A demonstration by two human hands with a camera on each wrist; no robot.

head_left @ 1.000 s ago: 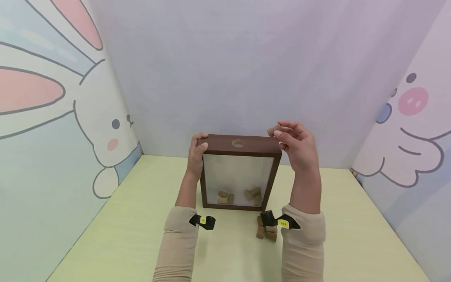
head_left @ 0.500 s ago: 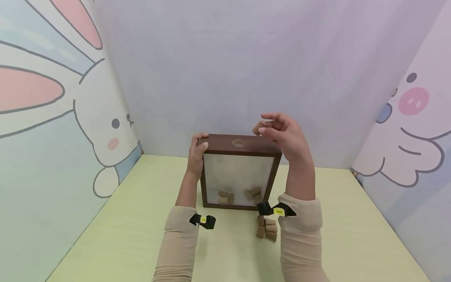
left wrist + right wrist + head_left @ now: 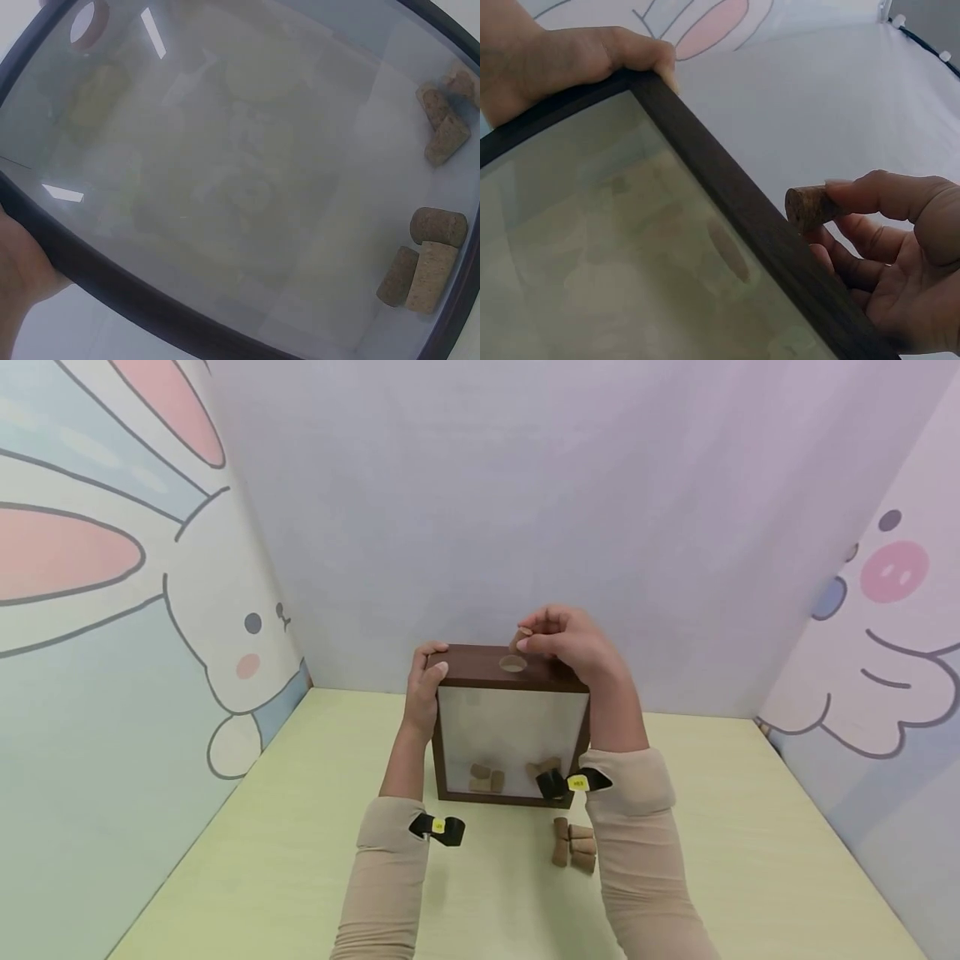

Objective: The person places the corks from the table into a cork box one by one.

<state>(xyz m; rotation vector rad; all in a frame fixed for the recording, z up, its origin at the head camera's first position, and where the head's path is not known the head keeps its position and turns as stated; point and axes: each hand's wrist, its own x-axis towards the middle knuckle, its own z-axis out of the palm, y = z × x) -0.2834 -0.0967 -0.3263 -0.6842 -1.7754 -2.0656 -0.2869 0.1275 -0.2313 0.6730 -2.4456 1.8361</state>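
Observation:
A dark brown wooden shadow box with a clear front stands upright on the table, a round hole in its top edge. My left hand grips the box's upper left corner, thumb in front and fingers over the top. Between thumb and fingers, my right hand pinches a cork, tilted just above the hole. Behind the clear front, several corks lie at the bottom in two groups; the left group's cork shows clearly in the left wrist view. My right wrist camera partly hides the other group.
Several loose corks lie on the pale yellow-green table in front of the box's right corner. A pale curtain-like wall rises behind, and cartoon-printed panels flank the table.
My right hand has moved left with the cork, from beyond the box's right corner to over the hole. The cork has tipped more upright. My left hand keeps its grip on the box.

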